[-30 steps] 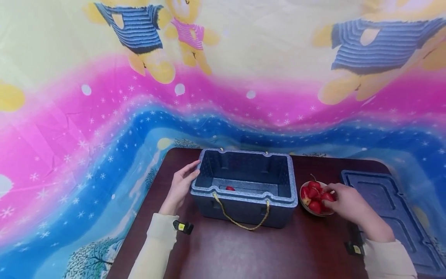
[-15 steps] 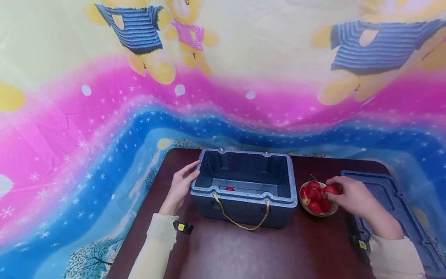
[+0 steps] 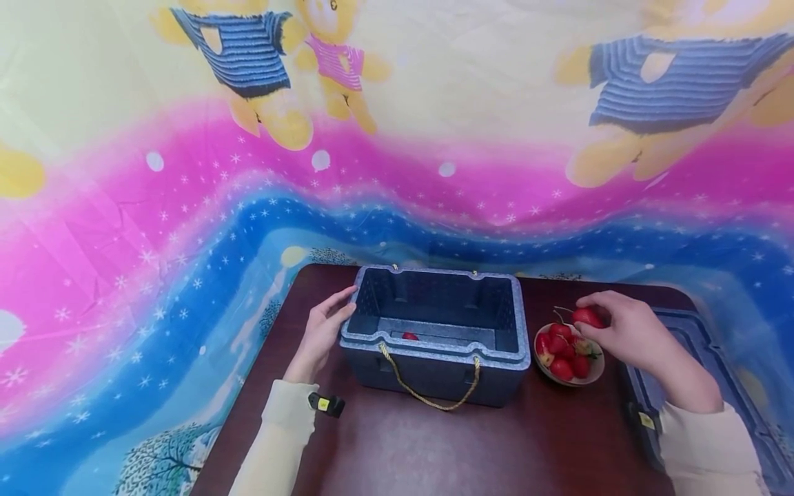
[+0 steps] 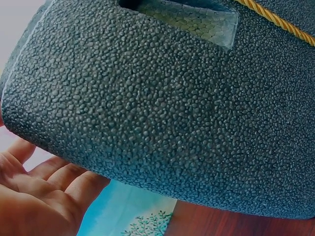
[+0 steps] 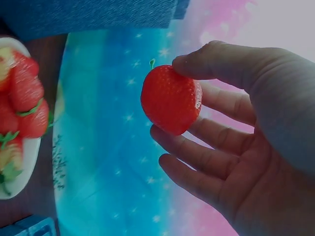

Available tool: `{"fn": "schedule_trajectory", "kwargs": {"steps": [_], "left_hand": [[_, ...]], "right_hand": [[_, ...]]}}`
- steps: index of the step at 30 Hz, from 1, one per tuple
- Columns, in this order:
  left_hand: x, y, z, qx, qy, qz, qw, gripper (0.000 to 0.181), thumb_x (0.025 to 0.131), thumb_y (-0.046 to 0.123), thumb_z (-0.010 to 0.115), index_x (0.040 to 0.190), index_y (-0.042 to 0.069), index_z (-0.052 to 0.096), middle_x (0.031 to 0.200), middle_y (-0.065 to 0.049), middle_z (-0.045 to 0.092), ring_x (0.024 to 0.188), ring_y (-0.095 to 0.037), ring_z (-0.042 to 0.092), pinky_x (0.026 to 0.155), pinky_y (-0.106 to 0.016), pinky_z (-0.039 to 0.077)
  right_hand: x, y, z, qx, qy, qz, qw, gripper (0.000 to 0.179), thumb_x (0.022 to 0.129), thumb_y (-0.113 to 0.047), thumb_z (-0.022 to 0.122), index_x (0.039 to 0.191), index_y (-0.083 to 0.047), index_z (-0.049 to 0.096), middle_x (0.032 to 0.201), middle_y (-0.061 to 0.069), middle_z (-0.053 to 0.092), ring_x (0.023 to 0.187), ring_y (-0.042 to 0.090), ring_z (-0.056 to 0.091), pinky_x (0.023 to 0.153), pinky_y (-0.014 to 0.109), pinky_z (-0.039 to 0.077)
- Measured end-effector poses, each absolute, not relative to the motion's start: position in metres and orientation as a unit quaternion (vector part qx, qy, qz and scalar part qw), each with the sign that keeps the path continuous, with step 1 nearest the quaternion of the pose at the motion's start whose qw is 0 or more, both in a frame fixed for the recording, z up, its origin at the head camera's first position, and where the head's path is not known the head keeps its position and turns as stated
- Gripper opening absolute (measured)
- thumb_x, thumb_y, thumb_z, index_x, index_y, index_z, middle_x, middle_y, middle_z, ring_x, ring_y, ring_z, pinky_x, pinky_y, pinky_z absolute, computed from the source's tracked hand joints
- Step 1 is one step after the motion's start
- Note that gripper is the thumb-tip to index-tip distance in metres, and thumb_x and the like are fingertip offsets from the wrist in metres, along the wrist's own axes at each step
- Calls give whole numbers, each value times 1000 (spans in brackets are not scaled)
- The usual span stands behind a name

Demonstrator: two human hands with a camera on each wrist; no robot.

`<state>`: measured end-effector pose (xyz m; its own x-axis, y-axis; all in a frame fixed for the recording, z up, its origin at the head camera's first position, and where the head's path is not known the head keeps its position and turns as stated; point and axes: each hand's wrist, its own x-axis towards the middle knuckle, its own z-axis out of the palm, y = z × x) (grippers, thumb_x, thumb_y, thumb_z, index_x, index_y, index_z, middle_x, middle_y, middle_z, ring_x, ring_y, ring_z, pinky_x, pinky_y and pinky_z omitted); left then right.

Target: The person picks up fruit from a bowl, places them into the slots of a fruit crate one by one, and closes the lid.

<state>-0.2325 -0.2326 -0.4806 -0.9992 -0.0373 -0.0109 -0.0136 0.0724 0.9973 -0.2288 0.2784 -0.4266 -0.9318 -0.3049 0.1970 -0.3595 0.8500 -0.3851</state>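
My right hand (image 3: 635,337) pinches a strawberry (image 5: 170,101) between thumb and fingers, above the right rim of a bowl (image 5: 33,162). Several more strawberries (image 3: 561,368) fill that bowl, some with green leaves showing in the right wrist view. My left hand (image 3: 318,337) rests its nearly straight fingers against the left end of a dark blue-grey foam box (image 3: 434,357). Its pebbled wall (image 4: 162,108) fills most of the left wrist view. Inside the uncovered box a small red piece (image 3: 410,336) shows at the bottom, partly hidden by the front rim.
A gold rope handle (image 3: 428,399) hangs on the box's front. The matching lid (image 3: 679,344) lies at the right of the dark red table (image 3: 422,455), partly under the right arm. A printed cloth (image 3: 434,138) with bears hangs behind the table.
My right hand has lifted the strawberry up out of the bowl, moving a little right and away from the others. The left hand and the box have stayed in place.
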Motion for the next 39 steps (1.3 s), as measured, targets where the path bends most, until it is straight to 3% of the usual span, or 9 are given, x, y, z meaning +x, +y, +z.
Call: {"fn": "schedule_trajectory", "kwargs": {"steps": [11,25,39], "left_hand": [[-233,-233,-482,16,-735,-678,8,44,101,24,64,144,14,58,152,-6,49,140,-25,44,117,-49,31],[-233,-233,-482,14,-729,-685,9,44,101,23,65,143,14,59,152,-6,49,140,-25,43,117,-48,31],[-232,-233,-482,3,-729,-684,12,44,102,21,63,144,12,58,152,-8,49,141,-25,43,116,-48,32]], "right_hand": [[-234,258,-410,201,-953,207,95,45,78,-15,87,117,-4,68,116,22,65,89,33,65,73,55,57],[-246,236,-393,245,-937,214,125,43,77,-15,88,115,-6,69,106,13,68,82,23,64,65,42,57],[-253,215,-379,265,-931,218,121,40,80,-16,86,115,-8,70,108,11,67,85,24,64,68,45,57]]}}
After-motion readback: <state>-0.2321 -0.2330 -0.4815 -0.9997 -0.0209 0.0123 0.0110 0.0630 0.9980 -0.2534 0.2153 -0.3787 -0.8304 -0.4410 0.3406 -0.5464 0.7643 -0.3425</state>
